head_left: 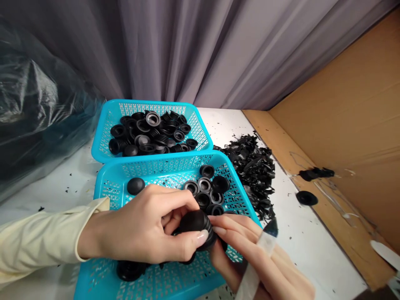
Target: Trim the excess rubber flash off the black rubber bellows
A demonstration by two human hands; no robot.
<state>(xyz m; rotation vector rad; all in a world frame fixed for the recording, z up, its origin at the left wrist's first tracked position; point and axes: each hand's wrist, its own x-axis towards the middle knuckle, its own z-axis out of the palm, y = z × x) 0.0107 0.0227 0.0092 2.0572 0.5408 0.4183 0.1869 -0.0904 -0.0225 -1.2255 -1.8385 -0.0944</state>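
Note:
My left hand (146,227) and my right hand (250,254) meet over the near blue basket (114,187). Both grip one black ribbed rubber part (196,227): left thumb and fingers wrap its domed top, right fingers press its side. White tape wraps two right fingers. Several loose black rubber parts (206,189) lie in the near basket beyond my hands, one domed part (135,186) apart at the left. Another part (129,270) shows under my left hand.
A far blue basket (200,129) is heaped with black rubber parts (153,133). A pile of black trimmings (254,166) lies right of the baskets on the white table (306,246). A cardboard box (353,137) stands at the right, a plastic-wrapped bundle (34,108) at the left, a grey curtain behind.

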